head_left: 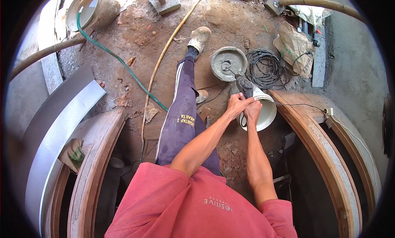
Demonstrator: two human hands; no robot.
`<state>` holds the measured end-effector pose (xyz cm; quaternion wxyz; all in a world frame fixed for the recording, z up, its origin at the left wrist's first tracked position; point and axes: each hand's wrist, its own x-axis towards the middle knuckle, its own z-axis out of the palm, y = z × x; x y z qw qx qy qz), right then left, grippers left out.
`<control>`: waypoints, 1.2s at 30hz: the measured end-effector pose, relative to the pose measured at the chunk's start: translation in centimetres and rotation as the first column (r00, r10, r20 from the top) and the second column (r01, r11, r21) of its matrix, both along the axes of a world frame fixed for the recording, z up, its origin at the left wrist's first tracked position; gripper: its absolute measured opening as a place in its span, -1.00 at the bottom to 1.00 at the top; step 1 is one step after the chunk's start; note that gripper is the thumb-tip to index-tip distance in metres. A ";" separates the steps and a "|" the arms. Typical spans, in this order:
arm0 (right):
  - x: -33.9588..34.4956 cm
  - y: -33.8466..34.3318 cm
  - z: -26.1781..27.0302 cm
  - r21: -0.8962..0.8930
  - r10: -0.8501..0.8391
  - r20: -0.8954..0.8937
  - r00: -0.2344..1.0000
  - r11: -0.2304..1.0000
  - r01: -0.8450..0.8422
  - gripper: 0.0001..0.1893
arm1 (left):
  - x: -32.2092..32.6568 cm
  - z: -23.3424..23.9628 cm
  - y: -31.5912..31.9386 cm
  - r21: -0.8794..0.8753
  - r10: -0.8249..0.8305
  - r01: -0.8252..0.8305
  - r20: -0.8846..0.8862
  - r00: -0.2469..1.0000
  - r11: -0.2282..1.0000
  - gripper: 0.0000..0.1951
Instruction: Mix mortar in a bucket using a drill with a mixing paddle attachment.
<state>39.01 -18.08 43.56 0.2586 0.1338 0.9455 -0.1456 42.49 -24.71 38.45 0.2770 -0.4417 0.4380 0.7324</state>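
Observation:
Both hands are on a dark power drill [244, 85], whose rod [231, 71] reaches down into grey wet mortar [236, 57] in a round bucket [213, 68]. My right hand [253, 111] wraps the drill's rear grip. Against it, my left hand [237, 106] also closes around the back of the tool, and its fingers overlap the right ones. The mortar is ringed and dips around the rod; the rod's lower end is hidden in it. Just below the drill, a white bucket [270, 114] lies tilted with its mouth towards me.
Coiled black cable [267, 68] and a torn paper sack [294, 48] lie right of the mortar. A thin cord runs to a white socket [329, 111] on a wooden frame [311, 127]. A green hose [123, 62] leads into a large bucket [106, 11]; a bamboo pole [171, 37] crosses the dirt.

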 end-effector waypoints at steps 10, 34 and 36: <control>-0.3 -0.9 0.0 0.013 0.045 0.035 0.998 0.999 -0.046 -0.25 | 0.0 0.1 -1.2 -0.019 0.038 -0.038 -0.018 0.999 0.999 -0.52; -0.7 -2.8 -0.9 -0.025 0.040 -0.056 0.998 0.999 -0.041 -0.28 | -1.3 0.6 -3.7 0.001 0.079 -0.079 -0.050 0.996 0.997 -0.58; -0.3 -2.9 -0.7 -0.022 0.045 -0.057 0.997 0.999 -0.046 -0.29 | -1.1 0.8 -3.6 -0.018 0.058 -0.059 -0.037 0.998 0.998 -0.58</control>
